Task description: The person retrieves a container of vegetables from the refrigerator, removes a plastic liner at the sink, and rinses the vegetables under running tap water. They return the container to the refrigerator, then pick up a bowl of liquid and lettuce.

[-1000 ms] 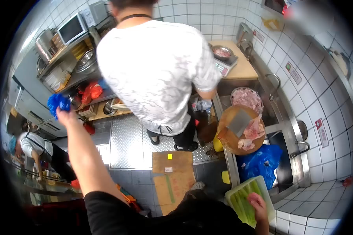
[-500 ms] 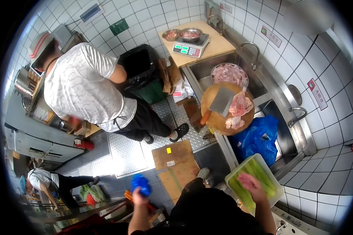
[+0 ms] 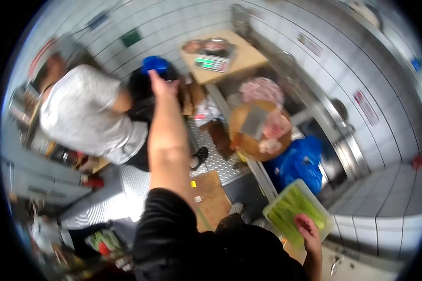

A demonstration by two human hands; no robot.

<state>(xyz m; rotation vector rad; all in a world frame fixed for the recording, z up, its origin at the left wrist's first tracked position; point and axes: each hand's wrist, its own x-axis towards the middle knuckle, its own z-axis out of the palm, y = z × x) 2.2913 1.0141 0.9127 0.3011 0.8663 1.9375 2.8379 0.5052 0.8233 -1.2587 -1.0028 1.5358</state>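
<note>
Chopping board (image 3: 253, 149), overlapping the sink's left edge: wood, matt. Cleaver blade (image 3: 254, 121), toward the board's left edge: flat metal, dull grey. Sink (image 3: 354, 152): metal, glossy along its right edge. Blue bag (image 3: 297, 164), toward the sink's near edge: thin plastic, creased, glossy. Container (image 3: 330, 226): translucent plastic, smooth. Blue bundle (image 3: 155, 64): plastic in look, finish blurred. Worktop (image 3: 248, 58): pale wood look, matt. Floor plate (image 3: 201, 136): metal, raised tread pattern. Cardboard (image 3: 210, 185): matt. Wall tiles (image 3: 173, 28): smooth. Sleeve (image 3: 164, 210): black cloth, matt.
</note>
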